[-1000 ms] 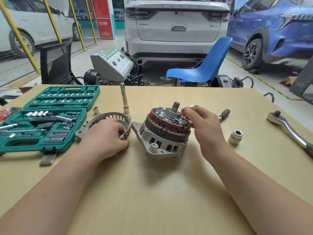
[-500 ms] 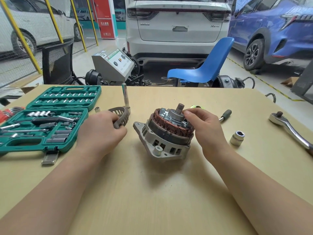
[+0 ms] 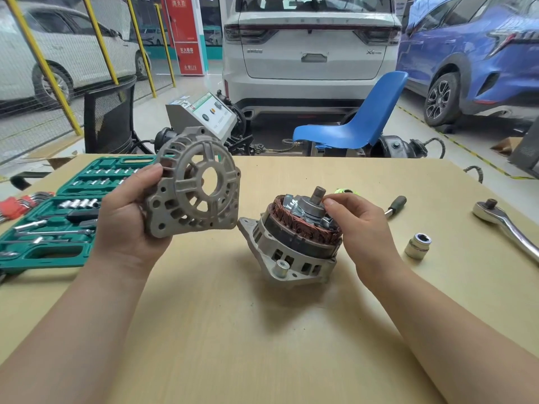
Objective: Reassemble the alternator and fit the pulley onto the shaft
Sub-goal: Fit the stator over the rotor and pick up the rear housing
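While the half-built alternator (image 3: pixel 294 240) sits tilted near the middle of the wooden table (image 3: pixel 262 330), its threaded shaft (image 3: pixel 318 195) pointing up and slightly away from the camera above exposed copper windings, a person's right hand (image 3: pixel 358 228) rests against its upper right side, fingers curled with the tips pinching at the hub below the shaft. Left of the alternator and raised off the table, the left hand (image 3: pixel 125 217) grips the grey cast end cover (image 3: pixel 194 185) by its edge, thumb over the rim, its open centre bore facing the camera. Further left of the alternator lies an open green tool case (image 3: pixel 49 223) holding rows of sockets and bits in moulded slots. To the alternator's right stand a loose socket (image 3: pixel 418 245) and a chrome ratchet (image 3: pixel 507 225). Behind it, a red sign (image 3: pixel 183 33) carries Chinese characters too small to read.
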Demonstrator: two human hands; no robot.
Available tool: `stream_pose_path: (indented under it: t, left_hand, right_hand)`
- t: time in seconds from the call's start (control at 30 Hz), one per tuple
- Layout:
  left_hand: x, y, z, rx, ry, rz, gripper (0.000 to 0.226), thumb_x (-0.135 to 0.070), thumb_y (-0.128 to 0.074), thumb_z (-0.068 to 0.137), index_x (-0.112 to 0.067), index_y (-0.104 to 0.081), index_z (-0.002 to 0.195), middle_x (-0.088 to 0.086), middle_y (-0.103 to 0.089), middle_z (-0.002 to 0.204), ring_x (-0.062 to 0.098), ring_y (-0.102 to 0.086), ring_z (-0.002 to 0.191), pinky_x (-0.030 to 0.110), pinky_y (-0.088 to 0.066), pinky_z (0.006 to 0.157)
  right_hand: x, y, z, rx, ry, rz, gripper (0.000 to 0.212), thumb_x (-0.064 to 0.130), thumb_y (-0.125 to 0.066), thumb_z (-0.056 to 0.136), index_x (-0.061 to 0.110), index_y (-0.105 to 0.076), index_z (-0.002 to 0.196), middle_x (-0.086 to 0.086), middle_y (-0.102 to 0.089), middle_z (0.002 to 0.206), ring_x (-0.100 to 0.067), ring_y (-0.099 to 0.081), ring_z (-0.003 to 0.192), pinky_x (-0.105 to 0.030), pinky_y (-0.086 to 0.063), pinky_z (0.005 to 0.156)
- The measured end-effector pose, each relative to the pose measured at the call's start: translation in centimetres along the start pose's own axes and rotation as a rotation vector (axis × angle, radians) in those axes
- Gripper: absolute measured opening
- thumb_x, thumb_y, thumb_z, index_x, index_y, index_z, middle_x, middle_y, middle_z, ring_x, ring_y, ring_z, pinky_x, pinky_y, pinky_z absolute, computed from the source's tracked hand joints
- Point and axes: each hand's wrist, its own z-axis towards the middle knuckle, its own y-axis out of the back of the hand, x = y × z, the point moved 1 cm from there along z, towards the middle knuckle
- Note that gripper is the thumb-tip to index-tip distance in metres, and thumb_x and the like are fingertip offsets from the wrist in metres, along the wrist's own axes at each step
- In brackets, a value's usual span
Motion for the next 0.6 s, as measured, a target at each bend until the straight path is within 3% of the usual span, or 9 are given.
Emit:
stream_pose_path:
  t: [0.2,0.37,0.5,0.6]
  left_hand:
    - [-0.1,0.8,0.7,-0.058,-0.018,-0.196,0.033,-0.025,-0.053,0.105,-0.019,-0.084,0.094,-0.001,-0.078,0.106,0.02,-0.077,0.103,0.037,-0.063,0.089]
    - [0.4,1.7,1.4,-0.019,-0.013,-0.358,0.037,-0.028,-0.049,0.108,-0.016,-0.083,0.104,0.003,-0.076,0.125,0.024,-0.069,0.127,0.044,-0.053,0.109]
    - [0.8,1.9,1.6,0.003,0.064,-0.405,0.039,-0.032,-0.049,0.107,-0.014,-0.084,0.106,0.005,-0.075,0.128,0.023,-0.069,0.128,0.044,-0.054,0.108]
    - [1.2,1.2,1.5,0.051,0.133,-0.405,0.025,-0.028,-0.065,0.096,-0.013,-0.085,0.104,0.006,-0.078,0.123,0.024,-0.074,0.119,0.043,-0.06,0.099]
  right_hand:
    - [-0.1,0.0,-0.1,-0.003,-0.013,-0.015,0.014,0.024,-0.068,0.101,0.026,-0.081,0.094,0.008,-0.079,0.092,-0.006,-0.071,0.086,-0.015,-0.052,0.069]
    - [0.3,0.0,-0.2,-0.022,-0.004,-0.037,0.012,0.032,-0.071,0.095,0.026,-0.08,0.098,0.008,-0.079,0.096,-0.008,-0.072,0.09,-0.027,-0.054,0.079]
    - [1.1,-0.1,-0.6,-0.081,0.089,-0.144,0.019,0.043,-0.068,0.089,0.034,-0.076,0.104,0.014,-0.075,0.108,-0.01,-0.068,0.109,-0.042,-0.056,0.095]
    - [1.7,-0.5,-1.5,-0.105,0.325,-0.28,0.023,0.036,-0.066,0.093,0.033,-0.071,0.116,0.016,-0.067,0.124,-0.012,-0.06,0.126,-0.048,-0.049,0.108]
